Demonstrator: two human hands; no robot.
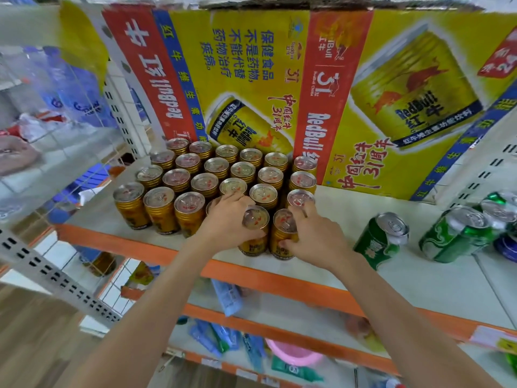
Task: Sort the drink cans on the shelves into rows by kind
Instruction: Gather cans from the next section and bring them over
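Observation:
Several gold energy-drink cans stand upright in tight rows on the white shelf with an orange front edge. My left hand wraps around a gold can in the front row. My right hand grips the neighbouring gold can, thumb on its front and fingers over its top. To the right, apart from the gold rows, a green can stands tilted, with a second green can leaning further right.
Big yellow and red energy-drink cartons stand behind the cans and close off the back. A blue can and another green can sit at the far right edge. Lower shelves hold packets and a pink bowl. A wire rack stands to the left.

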